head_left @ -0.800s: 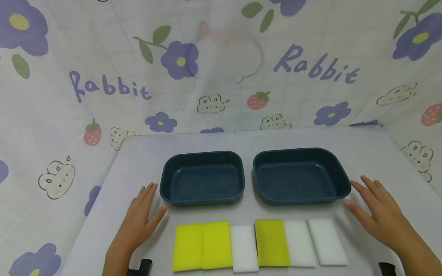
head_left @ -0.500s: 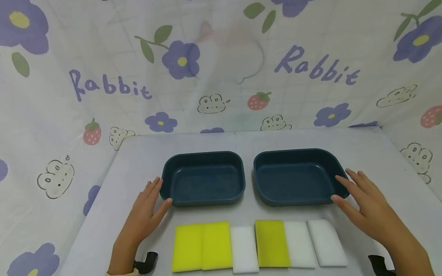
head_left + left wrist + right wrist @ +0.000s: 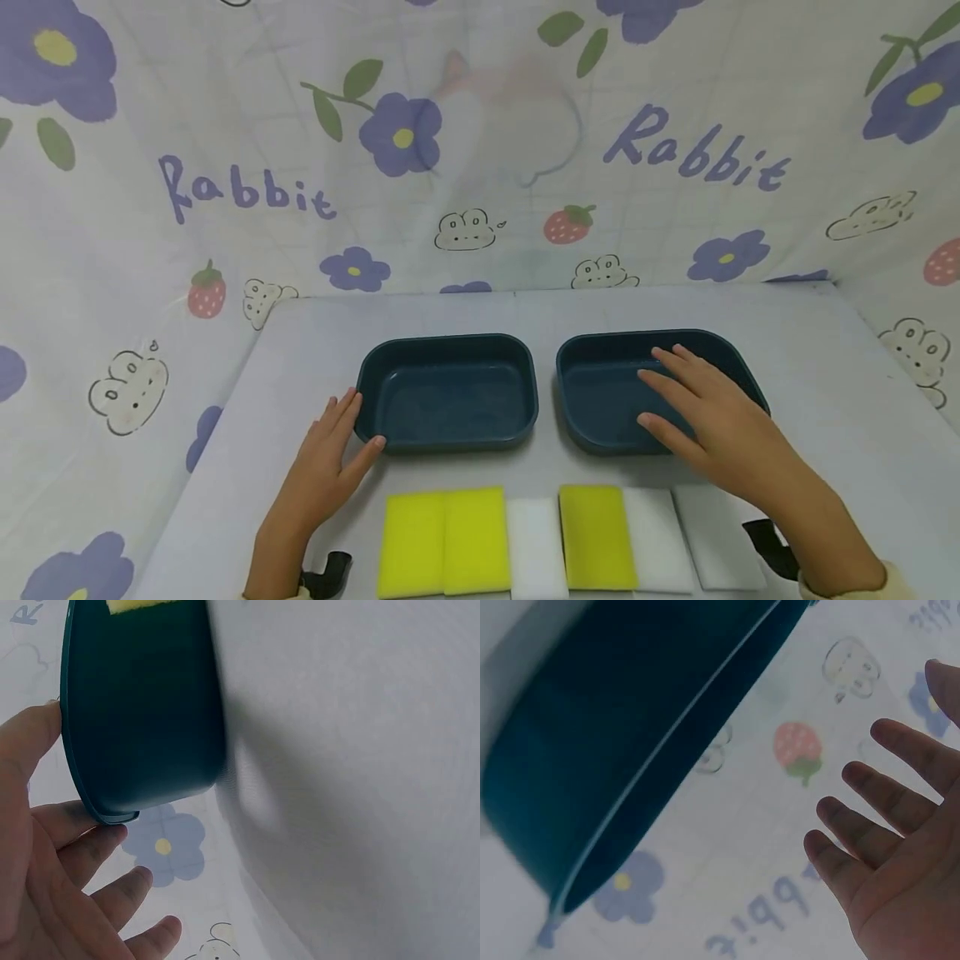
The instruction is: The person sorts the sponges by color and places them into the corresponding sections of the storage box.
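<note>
Two dark teal rectangular bins stand side by side on the table. At the left bin point(image 3: 450, 396), my left hand point(image 3: 318, 471) has its thumb and fingertips right at the left rim, fingers straight. In the left wrist view, that bin's teal side point(image 3: 142, 697) shows, with the fingers point(image 3: 94, 851) spread beside its rim. My right hand point(image 3: 723, 437) hovers over the right bin point(image 3: 600, 400), fingers spread, hiding part of it. The right wrist view shows this hand's palm point(image 3: 911, 900) apart from the bin's edge, holding nothing.
A row of flat sponges lies in front of the bins: several pieces, yellow point(image 3: 476, 542) and white point(image 3: 536, 550). Black curved pieces point(image 3: 327, 575) sit at both wrists. A printed curtain point(image 3: 480, 125) hangs behind the white table point(image 3: 300, 333).
My right hand has moved left from beside the right bin to above it. My left hand has shifted slightly right, up to the left bin's rim. Bins and sponges stay put.
</note>
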Available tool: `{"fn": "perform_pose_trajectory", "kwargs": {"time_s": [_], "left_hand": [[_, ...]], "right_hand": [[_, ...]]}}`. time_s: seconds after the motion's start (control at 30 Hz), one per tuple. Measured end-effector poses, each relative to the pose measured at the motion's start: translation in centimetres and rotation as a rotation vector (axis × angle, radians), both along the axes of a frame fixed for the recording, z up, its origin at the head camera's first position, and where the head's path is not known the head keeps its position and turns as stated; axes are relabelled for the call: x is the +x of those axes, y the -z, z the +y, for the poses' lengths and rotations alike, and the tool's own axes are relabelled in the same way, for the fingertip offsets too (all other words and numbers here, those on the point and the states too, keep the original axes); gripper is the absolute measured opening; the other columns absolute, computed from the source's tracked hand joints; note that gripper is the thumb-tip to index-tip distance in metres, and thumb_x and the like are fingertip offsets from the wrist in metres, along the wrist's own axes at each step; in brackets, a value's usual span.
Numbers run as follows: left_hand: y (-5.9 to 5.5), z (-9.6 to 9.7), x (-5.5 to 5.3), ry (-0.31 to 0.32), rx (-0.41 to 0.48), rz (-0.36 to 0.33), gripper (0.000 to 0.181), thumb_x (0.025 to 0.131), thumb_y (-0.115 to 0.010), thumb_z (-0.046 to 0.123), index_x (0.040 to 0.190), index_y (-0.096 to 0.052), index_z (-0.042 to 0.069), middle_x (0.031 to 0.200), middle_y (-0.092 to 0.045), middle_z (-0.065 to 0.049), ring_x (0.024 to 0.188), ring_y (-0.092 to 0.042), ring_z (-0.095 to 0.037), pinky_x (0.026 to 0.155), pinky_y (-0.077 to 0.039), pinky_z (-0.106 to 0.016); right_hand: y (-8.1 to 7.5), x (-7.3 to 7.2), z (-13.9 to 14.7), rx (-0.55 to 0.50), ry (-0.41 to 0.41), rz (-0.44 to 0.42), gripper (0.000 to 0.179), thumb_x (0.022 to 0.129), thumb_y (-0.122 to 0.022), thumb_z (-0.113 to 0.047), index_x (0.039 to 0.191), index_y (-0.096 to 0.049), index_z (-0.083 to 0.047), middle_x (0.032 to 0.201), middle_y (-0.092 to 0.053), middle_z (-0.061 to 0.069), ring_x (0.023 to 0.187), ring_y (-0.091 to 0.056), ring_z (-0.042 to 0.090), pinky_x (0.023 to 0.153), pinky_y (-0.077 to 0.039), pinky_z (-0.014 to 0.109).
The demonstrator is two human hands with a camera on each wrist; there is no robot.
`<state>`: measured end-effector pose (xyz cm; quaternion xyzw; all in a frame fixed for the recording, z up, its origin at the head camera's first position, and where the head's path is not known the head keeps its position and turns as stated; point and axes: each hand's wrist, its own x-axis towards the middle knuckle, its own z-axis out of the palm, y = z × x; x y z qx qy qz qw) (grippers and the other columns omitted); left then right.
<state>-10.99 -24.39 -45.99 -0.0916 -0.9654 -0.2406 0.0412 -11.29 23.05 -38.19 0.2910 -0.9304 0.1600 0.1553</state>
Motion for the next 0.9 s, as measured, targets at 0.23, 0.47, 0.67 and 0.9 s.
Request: {"fn": "perform_pose_trajectory", "kwargs": {"time_s": [0.23,0.47,0.67,0.9], "left_hand": [[0.0,-0.1,0.0,-0.008,0.027,-0.007,0.080,0.098,-0.061,0.050,0.157,-0.032,0.005,0.162,-0.029,-0.013,0.149,-0.018,-0.040,0.114,-0.018,-0.066],[0.0,-0.2,-0.1,-0.001,0.067,-0.012,0.081,0.097,-0.062,0.051,0.157,-0.032,0.005,0.162,-0.028,-0.012,0.150,-0.018,-0.038,0.114,-0.018,-0.066],[0.1,-0.2,-0.2,-0.001,0.097,-0.018,0.080,0.096,-0.065,0.048,0.157,-0.033,0.006,0.162,-0.028,-0.012,0.148,-0.020,-0.040,0.114,-0.019,-0.064],[0.4,-0.3,-0.1,-0.018,0.110,-0.011,0.080,0.096,-0.065,0.049,0.157,-0.033,0.007,0.162,-0.028,-0.010,0.148,-0.022,-0.040,0.113,-0.024,-0.063]], "right_hand": [[-0.3,-0.5,-4.3,0.066,-0.144,0.122,0.065,0.105,-0.035,-0.057,0.130,-0.066,-0.005,0.143,-0.054,0.016,0.135,-0.047,0.037,0.102,-0.044,0.057],[0.0,-0.3,-8.7,0.076,-0.332,0.161,0.039,0.096,-0.068,-0.033,0.124,-0.070,-0.006,0.136,-0.061,0.014,0.130,-0.053,0.031,0.102,-0.048,0.047],[-0.1,-0.3,-11.5,0.105,-0.450,0.244,0.037,0.087,-0.078,-0.024,0.118,-0.072,-0.006,0.130,-0.065,0.015,0.122,-0.060,0.031,0.098,-0.051,0.043],[0.0,0.1,-14.8,0.180,-0.523,0.242,0.036,0.091,-0.076,-0.031,0.119,-0.072,-0.009,0.128,-0.066,0.010,0.119,-0.062,0.026,0.099,-0.051,0.037]]}}
